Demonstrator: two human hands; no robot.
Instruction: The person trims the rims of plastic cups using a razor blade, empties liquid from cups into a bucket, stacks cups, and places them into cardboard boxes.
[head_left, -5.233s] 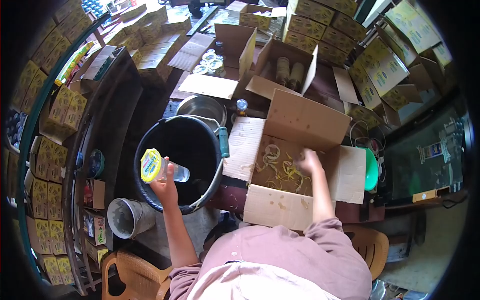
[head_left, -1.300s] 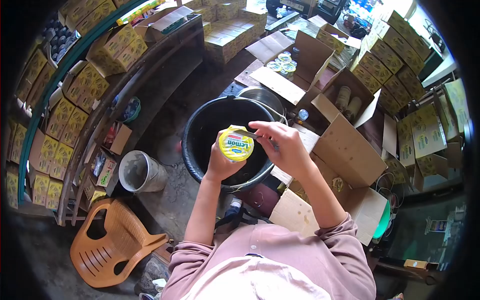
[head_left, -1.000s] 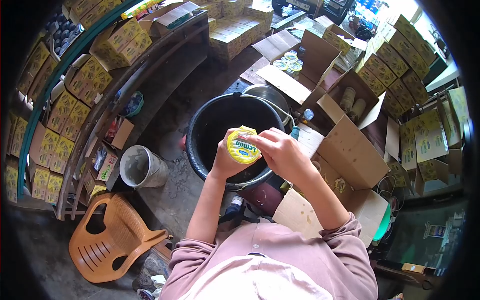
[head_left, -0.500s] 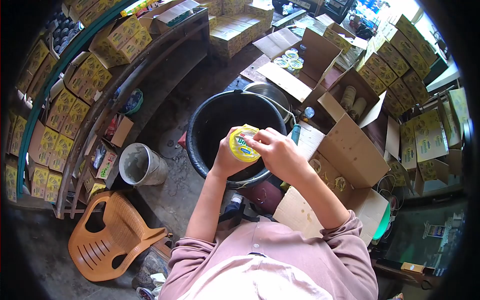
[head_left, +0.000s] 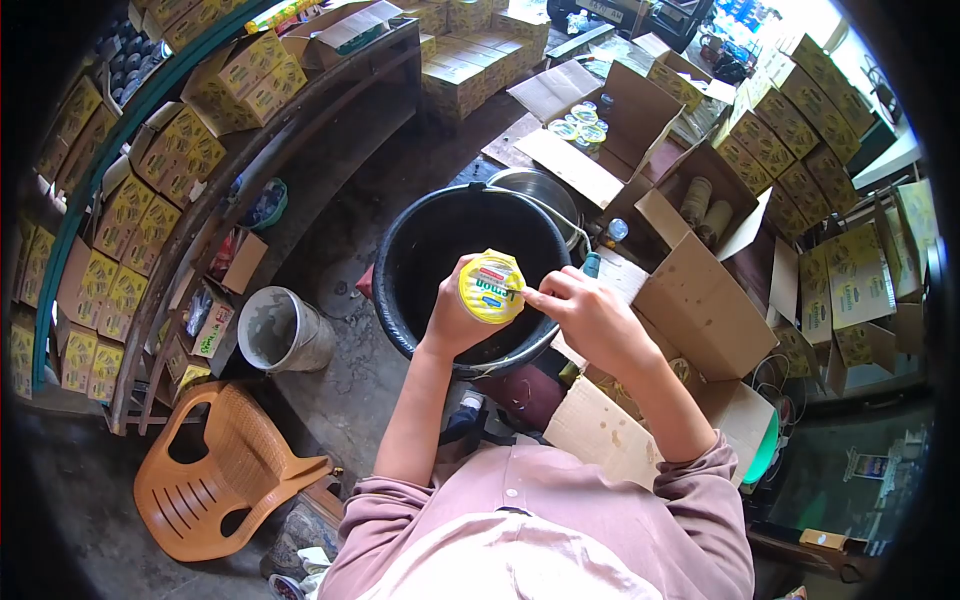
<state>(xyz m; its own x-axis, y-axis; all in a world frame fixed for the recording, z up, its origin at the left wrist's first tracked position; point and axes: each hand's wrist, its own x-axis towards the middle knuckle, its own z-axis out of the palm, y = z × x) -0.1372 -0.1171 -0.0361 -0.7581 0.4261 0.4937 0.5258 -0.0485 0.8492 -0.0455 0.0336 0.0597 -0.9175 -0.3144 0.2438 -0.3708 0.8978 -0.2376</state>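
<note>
My left hand point(head_left: 450, 325) is wrapped around a drink cup point(head_left: 490, 287) with a yellow and white lid that reads "Lemon", lid facing up toward me. My right hand point(head_left: 590, 315) has its fingers pinched together at the right edge of that lid. Both hands are above a large black bucket point(head_left: 395, 330), whose inside looks dark. Behind my right hand, the tip of a green handle point(head_left: 592, 263) shows.
An open carton point(head_left: 705, 310) stands on the right, and another carton point(head_left: 575, 165) with several lidded cups point(head_left: 580, 127) is farther back. To the left are a grey pail point(head_left: 315, 340), an orange plastic chair point(head_left: 225, 450) and shelves of yellow boxes point(head_left: 120, 220). A metal pot point(head_left: 530, 185) sits behind the bucket.
My right hand has slid from the middle of the lid to its right edge, uncovering the printed word. My left hand keeps the cup in nearly the same place.
</note>
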